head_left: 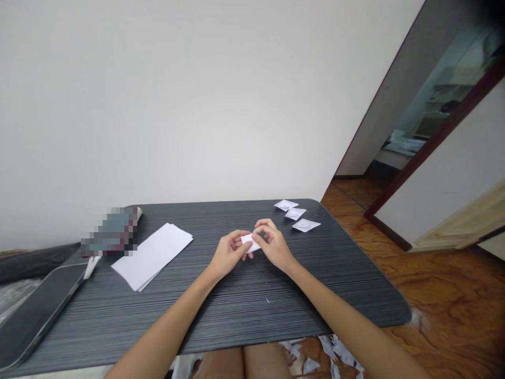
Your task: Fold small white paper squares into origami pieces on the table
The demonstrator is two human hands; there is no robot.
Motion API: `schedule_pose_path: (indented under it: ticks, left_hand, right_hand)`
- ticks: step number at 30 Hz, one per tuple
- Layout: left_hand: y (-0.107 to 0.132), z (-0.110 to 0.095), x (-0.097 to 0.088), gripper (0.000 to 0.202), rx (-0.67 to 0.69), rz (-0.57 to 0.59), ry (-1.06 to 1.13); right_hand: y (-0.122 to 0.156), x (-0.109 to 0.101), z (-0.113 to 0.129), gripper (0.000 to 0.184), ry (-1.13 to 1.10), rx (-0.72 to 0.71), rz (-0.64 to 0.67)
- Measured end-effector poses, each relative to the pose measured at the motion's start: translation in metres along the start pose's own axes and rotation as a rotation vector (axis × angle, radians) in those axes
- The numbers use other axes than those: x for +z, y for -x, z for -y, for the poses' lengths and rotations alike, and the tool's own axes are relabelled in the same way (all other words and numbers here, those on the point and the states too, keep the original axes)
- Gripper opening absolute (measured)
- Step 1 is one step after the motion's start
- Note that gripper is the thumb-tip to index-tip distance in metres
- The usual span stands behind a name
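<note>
While the small white paper piece (250,241) is held just above the middle of the dark table (252,316), it is pinched from both sides: the left hand (229,253) is closed on its near-left edge with thumb and fingertips, and the right hand (274,245) is curled over its right edge, fingers bent tightly, so neither hand is open. The piece is judged to be partly folded; its exact shape is hidden by the fingers. Three folded pieces (295,213) are laid apart from each other near the far right corner of the table and are taken as finished units. A stack of white sheets (152,255) is noted to the left, well apart from the hands, which suggests stock remaining; the count cannot be told. Paper scraps (339,355) are seen on the floor below the near table edge. A dark phone (37,308) lies at the left edge, screen blank. No writing, brand or label can be read; the pixelated object (112,231) beside the stack shows nothing legible.
</note>
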State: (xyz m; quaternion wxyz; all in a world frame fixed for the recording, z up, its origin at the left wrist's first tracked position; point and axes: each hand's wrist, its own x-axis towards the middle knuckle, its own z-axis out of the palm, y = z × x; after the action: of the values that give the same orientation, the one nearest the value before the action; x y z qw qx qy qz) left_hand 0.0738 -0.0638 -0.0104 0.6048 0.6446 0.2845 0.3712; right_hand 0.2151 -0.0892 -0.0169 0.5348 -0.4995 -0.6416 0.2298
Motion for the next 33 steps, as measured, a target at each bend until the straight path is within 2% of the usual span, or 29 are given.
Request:
schedule_pose_path:
  ticks: [5, 12, 18, 26, 29, 33]
  left_hand:
    - [0.0037, 0.0007, 0.0005, 0.034, 0.070, -0.025, -0.101]
    - [0.0042, 0.0025, 0.0004, 0.029, 0.072, -0.044, -0.093]
    - [0.0030, -0.0007, -0.0047, 0.023, 0.093, -0.035, -0.049]
    - [0.0013, 0.0047, -0.0036, 0.020, 0.114, -0.002, -0.076]
    - [0.0006, 0.0055, -0.0015, 0.018, 0.133, -0.018, -0.096]
    - [-0.0002, 0.0023, -0.0009, 0.018, 0.122, -0.076, -0.081]
  right_hand:
    - [-0.0007, 0.0005, -0.0027, 0.017, -0.174, 0.018, 0.062]
    - [0.0023, 0.0025, 0.0019, 0.021, -0.176, 0.067, 0.047]
    - [0.0021, -0.0010, 0.0060, 0.015, -0.088, -0.056, -0.033]
    - [0.0023, 0.0027, -0.0021, 0.016, -0.190, 0.038, -0.030]
    - [0.0029, 0.0051, -0.0020, 0.018, -0.119, 0.051, -0.048]
    - [0.0027, 0.0013, 0.0039, 0.014, 0.072, -0.027, -0.003]
